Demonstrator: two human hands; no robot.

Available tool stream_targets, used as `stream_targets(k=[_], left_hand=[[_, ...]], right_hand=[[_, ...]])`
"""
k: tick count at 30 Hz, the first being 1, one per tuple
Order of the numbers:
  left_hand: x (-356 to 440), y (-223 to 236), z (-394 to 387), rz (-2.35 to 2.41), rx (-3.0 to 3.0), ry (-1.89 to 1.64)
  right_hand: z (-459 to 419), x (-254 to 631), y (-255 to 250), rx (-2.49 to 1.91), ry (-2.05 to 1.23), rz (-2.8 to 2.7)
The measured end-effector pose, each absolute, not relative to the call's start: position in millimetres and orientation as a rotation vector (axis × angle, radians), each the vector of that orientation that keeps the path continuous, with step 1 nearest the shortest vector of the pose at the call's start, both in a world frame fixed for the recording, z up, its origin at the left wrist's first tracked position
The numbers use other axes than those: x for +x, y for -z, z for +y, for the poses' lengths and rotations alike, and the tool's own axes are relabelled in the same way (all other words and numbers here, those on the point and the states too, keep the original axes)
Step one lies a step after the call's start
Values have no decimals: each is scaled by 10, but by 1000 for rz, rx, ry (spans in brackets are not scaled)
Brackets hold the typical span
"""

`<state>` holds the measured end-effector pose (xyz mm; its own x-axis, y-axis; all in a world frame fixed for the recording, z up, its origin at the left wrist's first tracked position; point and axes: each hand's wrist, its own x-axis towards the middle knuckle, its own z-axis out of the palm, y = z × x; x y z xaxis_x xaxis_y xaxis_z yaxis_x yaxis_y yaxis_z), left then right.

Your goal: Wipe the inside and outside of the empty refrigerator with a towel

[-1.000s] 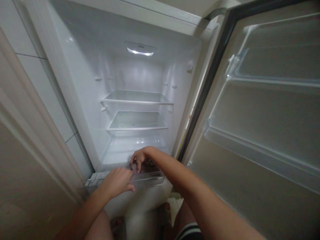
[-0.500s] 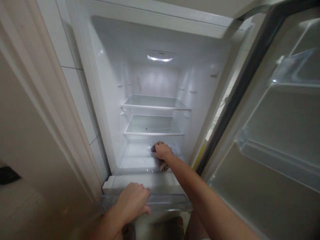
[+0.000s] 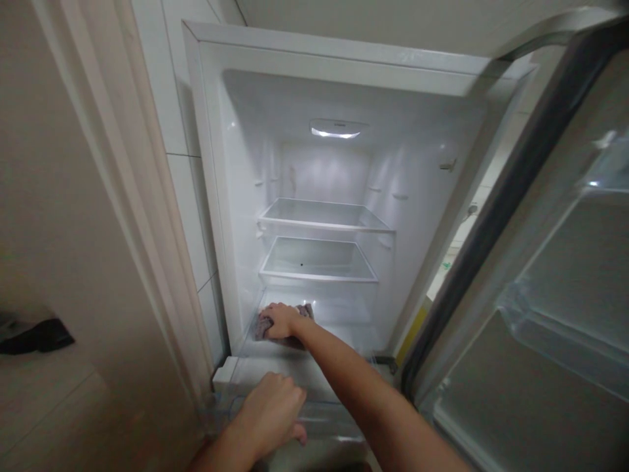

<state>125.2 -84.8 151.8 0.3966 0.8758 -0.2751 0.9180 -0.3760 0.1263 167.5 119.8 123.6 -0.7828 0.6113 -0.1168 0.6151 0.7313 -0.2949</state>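
Inside the lit fridge (image 3: pixel 246 157), my right hand (image 3: pixel 279 321) presses a bunched grey-brown cloth (image 3: pixel 305 311) onto the fridge floor (image 3: pixel 339 328), toward its left side. Part of the cloth shows on both sides of my fingers. Lower down, my left hand (image 3: pixel 272 406) is closed over the front rim of the pulled-out clear drawer (image 3: pixel 329 416). Its thumb hangs on the near side of the rim, and the other fingertips are hidden behind it.
Two glass shelves (image 3: pixel 327 213) sit above the fridge floor. On the right the fridge door (image 3: pixel 565 275) stands wide, with clear door bins (image 3: pixel 555 341). A pale door frame (image 3: pixel 132 196) rises close on the left.
My right hand has taken the cloth from the drawer into the fridge, first to the right side, then across to the left. My left hand stays on the drawer rim. The view has swung left.
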Motion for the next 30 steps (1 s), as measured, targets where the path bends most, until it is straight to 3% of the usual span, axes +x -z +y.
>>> stream_targets(k=[7,10,18,24,30], left_hand=[[1242,-1537,-792,1618,2438,219],[1224,-1562,-713,1620,2445,221],[1338,-1670,-546,1636,2436,191],[1346,-1572,-734,1571,2433,212],[1339,-1433,-898,1567,2418,248]], right_hand=[[1007,2063,-1108,901,1138,2674],[921,2342,-1238,979,1230,2541],[1013,3017,-1694,1414,675,2331],[998,3109,-1480,1793,266,2423],[1155,2681,-1263,1851,199,2646]])
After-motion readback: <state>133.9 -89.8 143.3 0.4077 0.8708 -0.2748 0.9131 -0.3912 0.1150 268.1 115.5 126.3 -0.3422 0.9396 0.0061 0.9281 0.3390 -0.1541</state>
